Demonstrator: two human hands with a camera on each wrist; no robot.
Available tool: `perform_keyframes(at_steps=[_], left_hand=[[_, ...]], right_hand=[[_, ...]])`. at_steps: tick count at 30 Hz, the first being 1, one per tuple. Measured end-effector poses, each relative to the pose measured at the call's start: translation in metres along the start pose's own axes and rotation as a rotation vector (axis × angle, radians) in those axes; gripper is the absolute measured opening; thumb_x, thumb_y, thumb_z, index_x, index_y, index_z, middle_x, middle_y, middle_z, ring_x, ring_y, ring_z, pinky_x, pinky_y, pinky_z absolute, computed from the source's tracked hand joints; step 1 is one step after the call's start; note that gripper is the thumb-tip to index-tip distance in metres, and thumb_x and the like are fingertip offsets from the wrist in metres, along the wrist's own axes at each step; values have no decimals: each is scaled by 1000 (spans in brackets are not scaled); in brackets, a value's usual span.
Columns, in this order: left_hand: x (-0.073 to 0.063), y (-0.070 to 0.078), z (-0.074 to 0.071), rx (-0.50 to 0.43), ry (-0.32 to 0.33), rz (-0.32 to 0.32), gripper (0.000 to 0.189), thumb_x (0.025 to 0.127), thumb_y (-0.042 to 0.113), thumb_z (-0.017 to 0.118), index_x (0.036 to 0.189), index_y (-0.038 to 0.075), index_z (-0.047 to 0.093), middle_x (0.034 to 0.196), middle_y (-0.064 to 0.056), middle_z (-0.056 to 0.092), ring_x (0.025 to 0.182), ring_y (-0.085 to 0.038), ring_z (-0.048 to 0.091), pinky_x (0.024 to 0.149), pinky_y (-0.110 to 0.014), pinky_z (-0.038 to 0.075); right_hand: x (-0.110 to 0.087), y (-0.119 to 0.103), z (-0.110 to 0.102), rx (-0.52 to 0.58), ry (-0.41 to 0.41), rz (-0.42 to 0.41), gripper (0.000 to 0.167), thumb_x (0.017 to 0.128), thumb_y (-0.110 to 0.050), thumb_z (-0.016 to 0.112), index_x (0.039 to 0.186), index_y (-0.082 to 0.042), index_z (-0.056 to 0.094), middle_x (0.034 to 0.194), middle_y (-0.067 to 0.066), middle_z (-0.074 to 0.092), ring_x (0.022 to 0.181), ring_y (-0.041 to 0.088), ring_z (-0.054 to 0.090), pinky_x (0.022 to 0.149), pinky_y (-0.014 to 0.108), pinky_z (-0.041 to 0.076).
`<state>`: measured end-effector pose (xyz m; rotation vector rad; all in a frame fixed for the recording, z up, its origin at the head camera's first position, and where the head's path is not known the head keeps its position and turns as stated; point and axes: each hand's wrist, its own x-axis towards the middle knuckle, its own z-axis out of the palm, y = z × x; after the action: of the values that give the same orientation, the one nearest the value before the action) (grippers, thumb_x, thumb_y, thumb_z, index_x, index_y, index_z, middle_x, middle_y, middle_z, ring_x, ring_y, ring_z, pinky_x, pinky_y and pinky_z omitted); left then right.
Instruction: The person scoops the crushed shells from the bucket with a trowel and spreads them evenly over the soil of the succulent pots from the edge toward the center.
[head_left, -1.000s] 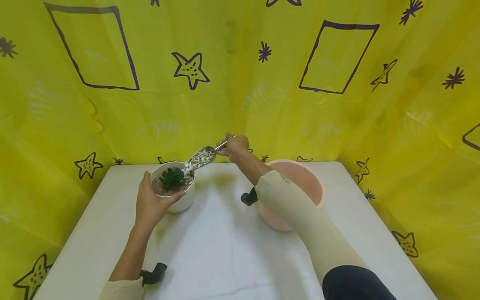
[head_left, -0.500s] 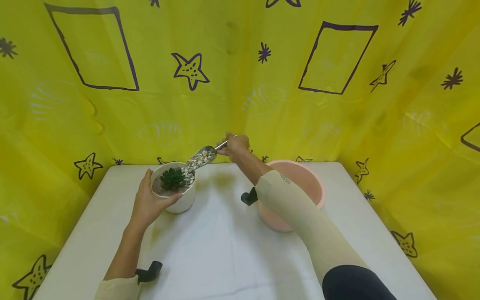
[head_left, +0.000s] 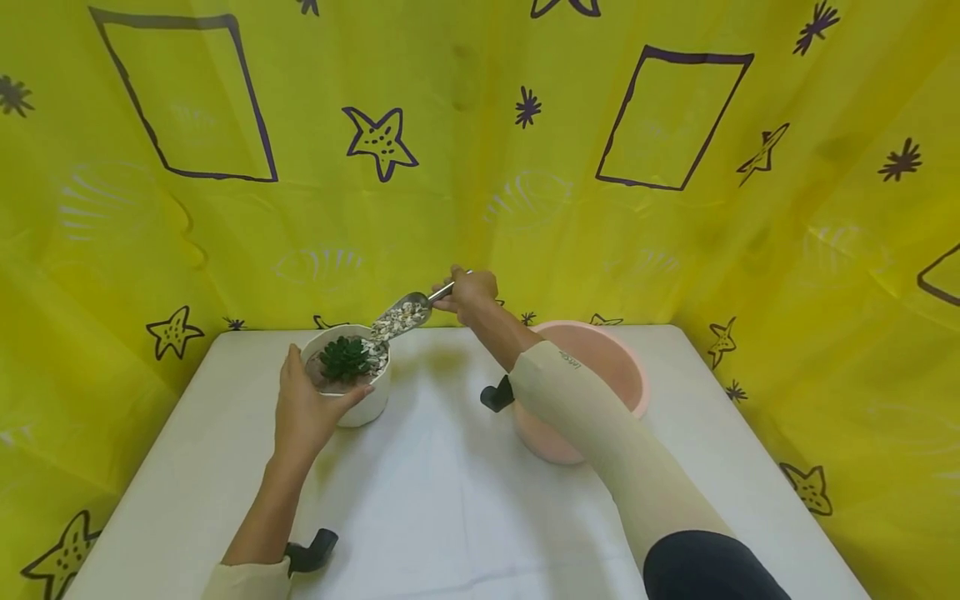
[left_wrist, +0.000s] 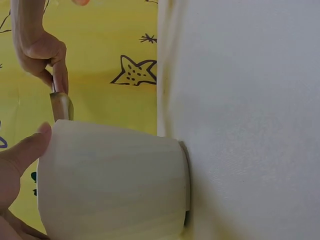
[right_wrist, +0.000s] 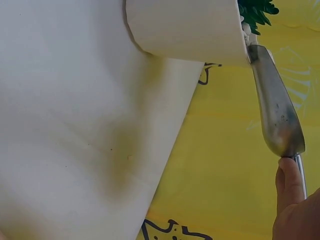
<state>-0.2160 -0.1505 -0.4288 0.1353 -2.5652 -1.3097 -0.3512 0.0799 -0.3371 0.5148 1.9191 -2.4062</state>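
Observation:
A white pot (head_left: 365,407) stands on the table at the left, holding a green succulent (head_left: 345,359). Pale pebbles lie on its soil along the right side. My left hand (head_left: 306,410) grips the pot's near left side, thumb near the front rim. With my right hand (head_left: 476,293) I hold the handle of a metal scoop (right_wrist: 277,107), tilted down to the left. Its tip reaches the pot's right rim, and white pebbles (head_left: 401,318) fill its bowl. In the left wrist view the pot's wall (left_wrist: 115,175) hides most of the plant.
A pink tub (head_left: 555,437) stands right of centre, partly covered by my right sleeve (head_left: 592,408). The white table (head_left: 450,517) meets a yellow patterned curtain (head_left: 465,200) behind and at both sides. Dark wrist-worn pieces (head_left: 313,552) stick out by both wrists.
My left hand and forearm shifted slightly left, then back right, while still holding the pot. More pebbles lie beside the succulent than a second ago. The right hand and scoop stay nearly still.

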Motion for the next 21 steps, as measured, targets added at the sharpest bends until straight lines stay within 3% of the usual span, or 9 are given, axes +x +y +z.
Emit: perform_keyframes(at_steps=[9, 21], left_hand=[[7, -4, -9, 21, -87, 29, 127, 83, 30, 92, 164, -9, 2, 165, -37, 18, 150, -55, 25, 118, -68, 29], [17, -14, -13, 3, -137, 139, 119, 82, 27, 90, 164, -8, 10, 160, -37, 28, 145, -55, 32, 112, -74, 34]], right_hand=[[1, 1, 2, 13, 13, -13, 38, 111, -18, 57, 128, 15, 61, 113, 31, 72, 101, 40, 75, 71, 35, 64], [4, 2, 2, 18, 40, -53, 38, 111, -17, 57, 128, 16, 61, 111, 31, 73, 103, 41, 74, 70, 35, 64]])
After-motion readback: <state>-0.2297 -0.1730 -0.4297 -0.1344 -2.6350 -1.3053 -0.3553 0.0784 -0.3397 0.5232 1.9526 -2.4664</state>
